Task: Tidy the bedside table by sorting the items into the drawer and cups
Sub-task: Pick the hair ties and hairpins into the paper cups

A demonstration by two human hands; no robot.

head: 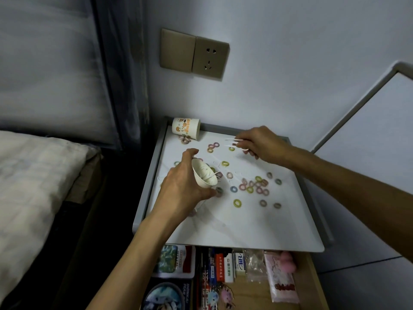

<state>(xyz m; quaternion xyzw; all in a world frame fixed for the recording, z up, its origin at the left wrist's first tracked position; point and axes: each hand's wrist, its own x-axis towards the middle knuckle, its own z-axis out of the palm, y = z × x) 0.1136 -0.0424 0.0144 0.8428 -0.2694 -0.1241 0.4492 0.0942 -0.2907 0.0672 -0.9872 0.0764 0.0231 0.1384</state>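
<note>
1. Left hand (185, 189) grips a white cup (204, 175) over the left half of the table (245, 231), mouth tipped toward the other hand. A white stick lies inside and could slide out if the tilt grows.
2. Right hand (261, 142) pinches thin white sticks (231, 140) near the back edge, well apart from the cup. A loose pinch may drop them among the scattered hair ties (254, 186).
3. A printed cup (186, 128) stands in the back left corner, where a reaching forearm could knock it.
4. The drawer (250, 294) is open below, so swept items may fall in unsorted.
</note>
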